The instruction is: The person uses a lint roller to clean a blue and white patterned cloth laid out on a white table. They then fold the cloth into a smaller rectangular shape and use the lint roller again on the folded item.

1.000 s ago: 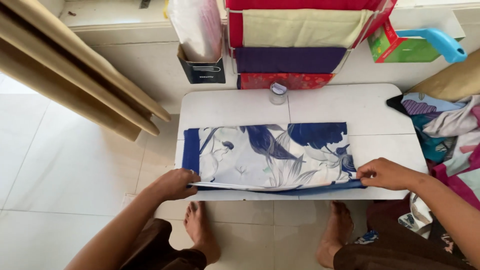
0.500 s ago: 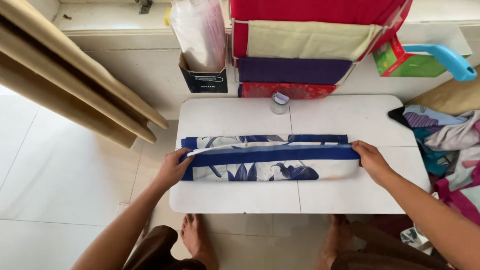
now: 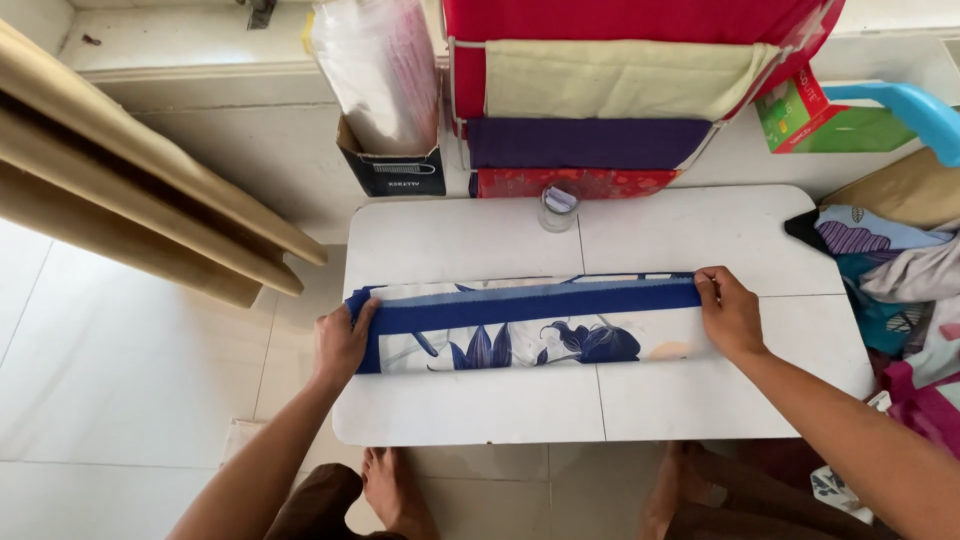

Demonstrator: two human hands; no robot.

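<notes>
Where a second ago the blue and white floral cloth (image 3: 530, 325) lay as a broad panel with both hands at its near edge, it is now folded into a narrow strip across the middle of the white folding table (image 3: 470, 410), its dark blue border running along the top layer.

At the strip's left end the left hand (image 3: 342, 342) lies palm down on the cloth, fingers curled over the folded edge and gripping it, the forearm reaching up from the lower left. At the right end the right hand (image 3: 730, 315) presses flat on the cloth with its fingers hooked on the end, holding it, the arm coming in from the lower right corner. Both hands have moved farther from the body than before.

Pale wooden planks (image 3: 130, 190) lean at the far left. A dark box holding clear plastic bags (image 3: 385, 110) stands behind the table, with a small glass jar (image 3: 557, 207) on the table's far edge. A stack of red, cream and purple fabrics (image 3: 600, 90) rises behind the jar. A heap of mixed clothes (image 3: 890, 270) lies off the right edge. Bare feet (image 3: 395, 490) show under the table.
</notes>
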